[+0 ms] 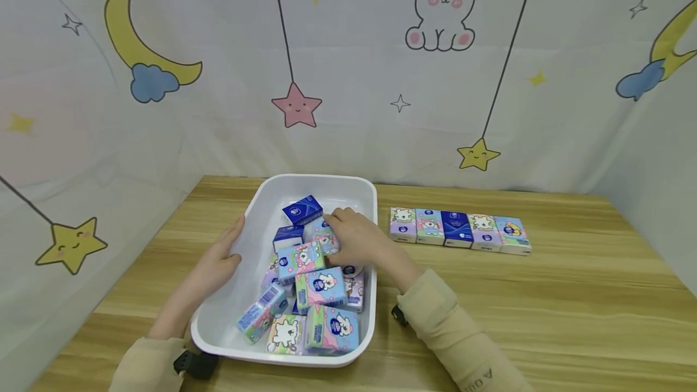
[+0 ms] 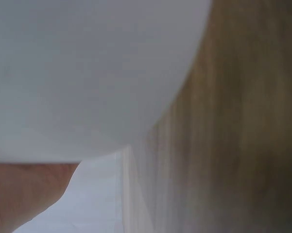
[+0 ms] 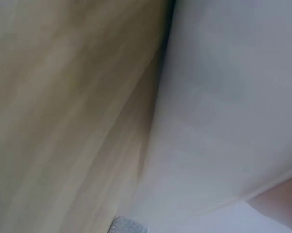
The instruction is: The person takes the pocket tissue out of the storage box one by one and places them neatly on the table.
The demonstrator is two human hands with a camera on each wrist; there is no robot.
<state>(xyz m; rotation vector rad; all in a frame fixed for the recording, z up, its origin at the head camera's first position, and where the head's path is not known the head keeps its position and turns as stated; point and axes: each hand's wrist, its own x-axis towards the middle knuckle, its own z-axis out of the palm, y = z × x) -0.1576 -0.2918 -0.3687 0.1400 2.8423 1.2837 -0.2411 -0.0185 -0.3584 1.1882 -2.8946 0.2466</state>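
Note:
A white plastic tub [image 1: 283, 359] holds several small tissue packs, some dark blue, others in pastel cartoon prints. My right hand [image 1: 356, 238] reaches over the tub's right wall and grips a light blue cartoon tissue pack [image 1: 322, 236], fingers at its far end and thumb at the near end. On the left side, my left hand [image 1: 215, 265] holds the tub's rim, with the thumb over the inner edge and fingers along the outside. In the left wrist view the tub's outer wall [image 2: 87, 73] hides most of that hand; the right wrist view likewise shows mainly tub wall [image 3: 223, 107].
Right of the tub, several tissue packs [image 1: 457, 228] stand side by side in a row on the wooden table [image 1: 490, 313]. Behind the table hangs a white cloth [image 1: 348, 144] printed with stars, moons and a rabbit.

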